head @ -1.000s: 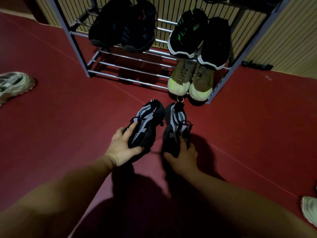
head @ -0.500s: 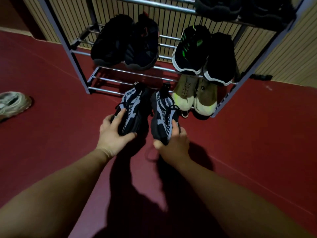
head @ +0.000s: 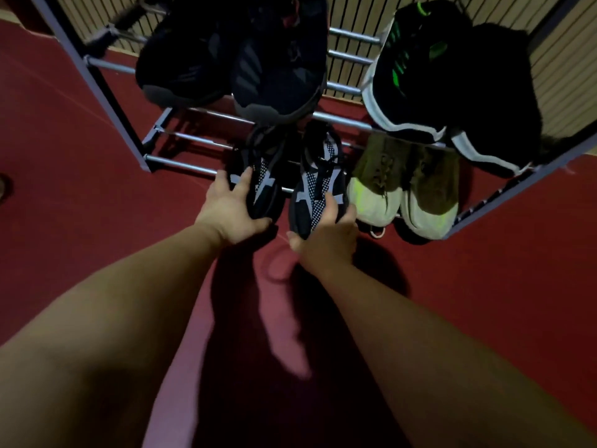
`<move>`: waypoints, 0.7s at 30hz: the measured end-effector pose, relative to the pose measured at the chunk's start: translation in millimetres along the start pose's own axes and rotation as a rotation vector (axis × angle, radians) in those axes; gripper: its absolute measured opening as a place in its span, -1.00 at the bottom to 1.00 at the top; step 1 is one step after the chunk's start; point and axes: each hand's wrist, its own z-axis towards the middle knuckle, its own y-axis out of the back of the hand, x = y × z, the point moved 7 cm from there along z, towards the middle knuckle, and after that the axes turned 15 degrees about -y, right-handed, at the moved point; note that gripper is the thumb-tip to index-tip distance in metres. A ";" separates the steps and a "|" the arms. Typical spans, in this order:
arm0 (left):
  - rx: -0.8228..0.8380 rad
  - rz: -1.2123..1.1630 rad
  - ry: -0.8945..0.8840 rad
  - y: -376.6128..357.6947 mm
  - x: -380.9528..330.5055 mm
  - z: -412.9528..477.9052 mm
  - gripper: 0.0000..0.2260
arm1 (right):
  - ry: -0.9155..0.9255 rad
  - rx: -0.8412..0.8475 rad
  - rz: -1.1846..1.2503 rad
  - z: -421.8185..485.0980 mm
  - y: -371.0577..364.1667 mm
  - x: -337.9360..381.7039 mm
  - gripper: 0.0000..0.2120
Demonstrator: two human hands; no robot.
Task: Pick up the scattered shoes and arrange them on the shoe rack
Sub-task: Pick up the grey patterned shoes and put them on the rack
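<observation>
A metal shoe rack [head: 181, 163] stands against the slatted wall. My left hand [head: 227, 210] grips the toe end of the left black and grey knit sneaker [head: 263, 176]. The matching right sneaker [head: 318, 176] is gripped at its toe by my right hand [head: 326, 240]. Both sneakers lie over the front bars of the bottom shelf, heels pointing into the rack, just left of an olive pair.
An olive pair with pale toes [head: 403, 185] sits at the right of the bottom shelf. On the shelf above are a dark pair [head: 239, 59] and a black pair with green marks [head: 452, 76]. Red floor [head: 80, 205] surrounds the rack.
Both hands have carried the two sneakers forward from the floor onto the bottom shelf. The view has moved closer to the rack.
</observation>
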 end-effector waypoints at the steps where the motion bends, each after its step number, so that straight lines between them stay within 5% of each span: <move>1: -0.021 -0.017 -0.010 -2.4 1.5 -1.6 -0.09 | 0.035 -0.017 0.016 -0.9 -3.1 -2.7 -0.13; 5: -0.087 -0.180 -0.028 -0.3 10.1 -9.9 0.03 | 0.061 -0.004 0.243 -8.0 -11.7 -18.7 -0.08; 8: -0.116 -0.322 -0.044 3.7 21.6 -17.5 0.08 | -0.013 0.173 0.628 -13.4 -25.5 -34.5 -0.04; 12: -0.085 -0.425 -0.067 2.0 32.8 -23.6 0.01 | -0.062 0.336 0.852 -13.8 -37.6 -40.3 -0.10; 21: -0.162 -0.418 -0.104 1.6 13.4 10.8 -0.26 | -0.253 0.405 1.279 -4.0 -36.1 -3.7 -0.21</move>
